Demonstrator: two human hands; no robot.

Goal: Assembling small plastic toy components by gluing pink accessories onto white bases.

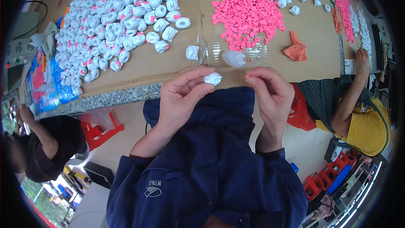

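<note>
- Where the table edge (126, 88) meets the lap, left hand (182, 97) curled, thumb and fingers pinching a small white plastic piece (213, 78).
- Right hand (270, 95) just beside it, apart from the white piece, fingertips closed on a tiny pink part (247, 77).
- Both hands raised over a dark blue garment (211, 156), close to the near rim of the brown tabletop.
- Just beyond the hands, on the table: a clear plastic bag (253, 52) with a white squeeze bottle (234, 58) lying on it, nozzle toward the right.
- Single white piece (192, 52) left of the bag.
- Farther back, a heap of pink parts (247, 14); to the left, a wide spread of white pieces with pink tabs (122, 17).
- Orange rag (296, 50) right of the pink heap.
- Another person in a yellow top (367, 122) at the right, arm on the table; a person in dark clothes (46, 147) at the lower left.
</note>
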